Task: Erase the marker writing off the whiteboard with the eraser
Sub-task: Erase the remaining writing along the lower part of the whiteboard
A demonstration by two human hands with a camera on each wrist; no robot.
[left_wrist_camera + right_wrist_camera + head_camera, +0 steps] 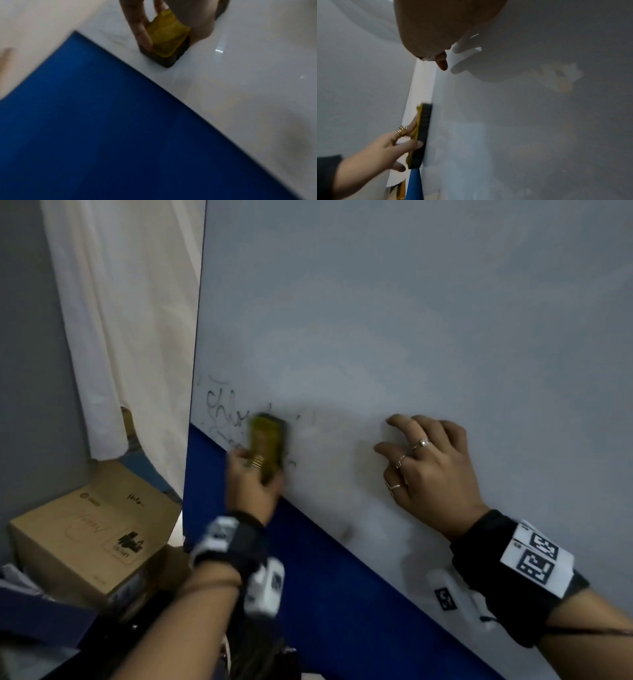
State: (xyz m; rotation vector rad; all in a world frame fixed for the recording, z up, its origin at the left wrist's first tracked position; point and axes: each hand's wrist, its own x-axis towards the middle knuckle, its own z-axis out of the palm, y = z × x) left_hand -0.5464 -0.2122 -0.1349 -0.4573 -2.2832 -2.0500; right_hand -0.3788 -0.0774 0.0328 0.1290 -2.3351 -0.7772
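The whiteboard [394, 320] fills most of the head view, with a blue base [325, 594] under it. Black marker writing [222, 405] sits at its lower left corner, partly smeared. My left hand [253, 474] grips a yellow eraser [267, 443] with a dark felt face [423, 135] and presses it flat on the board over the writing. The eraser [166, 39] shows between thumb and fingers in the left wrist view. My right hand [424, 463] rests on the board to the right, fingers spread and loosely bent, holding nothing.
A cardboard box [92, 535] stands on the floor left of the board. A white curtain [130, 320] hangs behind the board's left edge. Dark clutter lies at the bottom left. The board's upper and right areas bear only faint grey smears.
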